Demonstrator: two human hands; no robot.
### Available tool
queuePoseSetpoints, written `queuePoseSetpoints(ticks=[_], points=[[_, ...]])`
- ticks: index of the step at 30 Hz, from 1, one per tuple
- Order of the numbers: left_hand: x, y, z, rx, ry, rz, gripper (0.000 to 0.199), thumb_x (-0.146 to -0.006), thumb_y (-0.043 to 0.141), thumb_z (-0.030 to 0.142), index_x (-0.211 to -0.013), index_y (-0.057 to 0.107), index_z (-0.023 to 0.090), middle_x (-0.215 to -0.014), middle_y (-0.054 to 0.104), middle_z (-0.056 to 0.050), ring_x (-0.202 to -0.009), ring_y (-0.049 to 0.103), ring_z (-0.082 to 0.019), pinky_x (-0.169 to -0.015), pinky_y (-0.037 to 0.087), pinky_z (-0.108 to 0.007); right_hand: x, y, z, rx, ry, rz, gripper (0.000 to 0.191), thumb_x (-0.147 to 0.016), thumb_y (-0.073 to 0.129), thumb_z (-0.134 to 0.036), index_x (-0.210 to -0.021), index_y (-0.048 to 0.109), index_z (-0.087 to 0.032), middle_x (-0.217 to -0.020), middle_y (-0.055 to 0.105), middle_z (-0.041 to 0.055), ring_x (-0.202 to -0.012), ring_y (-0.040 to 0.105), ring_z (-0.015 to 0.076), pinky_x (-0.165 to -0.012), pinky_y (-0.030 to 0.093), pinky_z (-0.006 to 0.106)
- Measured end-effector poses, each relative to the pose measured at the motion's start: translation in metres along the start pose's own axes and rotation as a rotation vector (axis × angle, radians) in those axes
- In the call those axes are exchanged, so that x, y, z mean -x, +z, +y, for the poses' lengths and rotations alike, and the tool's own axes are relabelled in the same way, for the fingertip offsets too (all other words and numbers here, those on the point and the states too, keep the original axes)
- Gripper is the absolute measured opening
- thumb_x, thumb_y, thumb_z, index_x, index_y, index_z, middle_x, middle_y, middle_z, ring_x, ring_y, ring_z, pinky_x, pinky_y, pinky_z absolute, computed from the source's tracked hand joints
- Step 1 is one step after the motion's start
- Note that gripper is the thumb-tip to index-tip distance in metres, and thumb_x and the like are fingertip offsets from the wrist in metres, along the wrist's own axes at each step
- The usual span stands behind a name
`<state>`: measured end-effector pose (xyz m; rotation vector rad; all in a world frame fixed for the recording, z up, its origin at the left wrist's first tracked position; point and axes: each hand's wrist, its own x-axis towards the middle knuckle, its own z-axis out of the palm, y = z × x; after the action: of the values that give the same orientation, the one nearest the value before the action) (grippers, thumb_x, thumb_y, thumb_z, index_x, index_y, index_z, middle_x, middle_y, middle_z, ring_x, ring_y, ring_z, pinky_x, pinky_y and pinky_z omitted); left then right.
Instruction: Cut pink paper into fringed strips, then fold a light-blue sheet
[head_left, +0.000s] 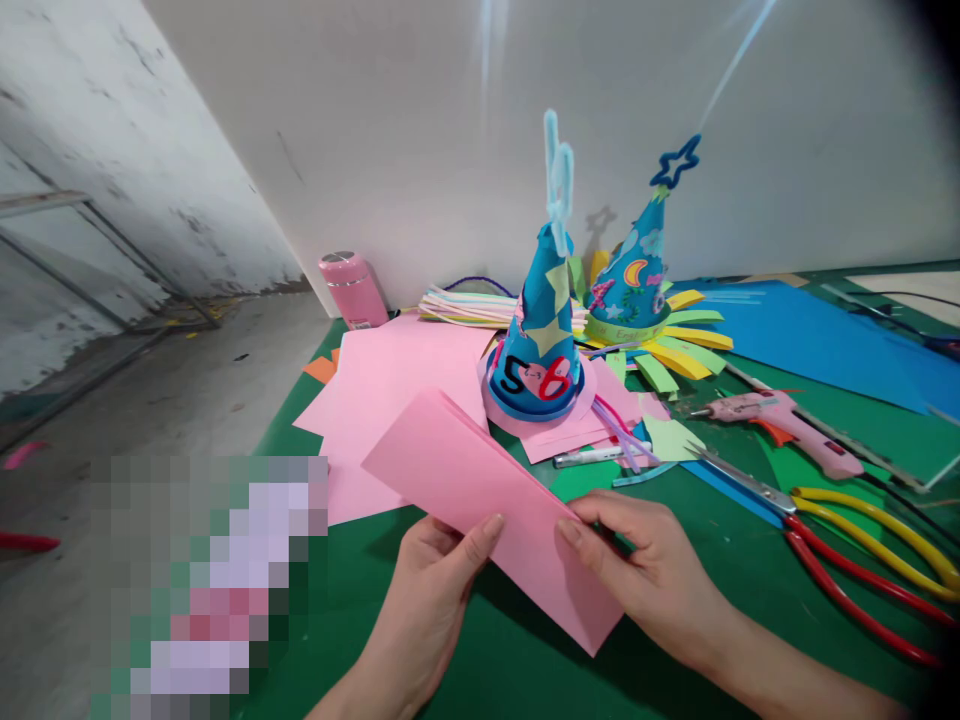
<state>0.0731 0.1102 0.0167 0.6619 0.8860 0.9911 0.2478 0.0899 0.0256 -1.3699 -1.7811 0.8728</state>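
Observation:
A folded sheet of pink paper (pixel 480 500) is held up over the green table, tilted with one end toward the upper left. My left hand (pixel 442 590) pinches its lower edge, thumb on top and fingers underneath. On the opposite long edge, my right hand (pixel 637 550) grips the same paper between thumb and fingers. Just beyond it stands a blue cone party hat (pixel 544 310) with the numbers 5 and 6 and a light blue pipe-cleaner top. Larger pink sheets (pixel 405 370) lie flat behind the folded one.
Scissors (pixel 787 510) with red and yellow handles and a pink glue gun (pixel 787 420) lie at the right. A second blue hat (pixel 630 270) stands behind, near blue sheets (pixel 825 340). A pink bottle (pixel 352 290) stands at the back left; a marker (pixel 592 456) lies among paper scraps.

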Motion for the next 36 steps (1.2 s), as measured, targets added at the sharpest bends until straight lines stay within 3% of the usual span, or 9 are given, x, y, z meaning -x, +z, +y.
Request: queuePoseSetpoints(ticks=[11, 27, 36], points=[[0.004, 0.003, 0.001, 0.082, -0.011, 0.069, 0.020, -0.071, 0.063, 0.019, -0.090, 0.066, 0.015, -0.086, 0.067, -0.007, -0.083, 0.060, -0.019, -0.079, 0.045, -0.031, 0.003, 0.007, 0.002, -0.206, 0.046, 0.011, 0.025, -0.082, 0.045, -0.032, -0.062, 0.052, -0.017, -0.057, 0.042, -0.0039, -0.054, 0.039, 0.0088, -0.049, 0.029, 0.020], [0.003, 0.000, -0.001, 0.088, -0.038, 0.038, 0.018, -0.074, 0.059, 0.018, -0.091, 0.065, 0.017, -0.085, 0.067, -0.005, -0.081, 0.060, -0.016, -0.076, 0.045, -0.027, 0.004, 0.011, 0.003, -0.369, 0.129, -0.017, 0.029, -0.082, 0.045, -0.035, -0.059, 0.047, -0.017, -0.056, 0.034, -0.0045, -0.053, 0.032, 0.0088, -0.047, 0.024, 0.022], [0.007, 0.000, 0.000, 0.051, -0.025, 0.059, 0.018, -0.074, 0.060, 0.019, -0.091, 0.065, 0.015, -0.080, 0.067, -0.005, -0.081, 0.059, -0.017, -0.074, 0.046, -0.027, 0.003, 0.012, 0.003, -0.397, 0.171, -0.043, 0.028, -0.081, 0.046, -0.037, -0.062, 0.050, -0.017, -0.056, 0.038, -0.0045, -0.052, 0.033, 0.0084, -0.046, 0.025, 0.021]])
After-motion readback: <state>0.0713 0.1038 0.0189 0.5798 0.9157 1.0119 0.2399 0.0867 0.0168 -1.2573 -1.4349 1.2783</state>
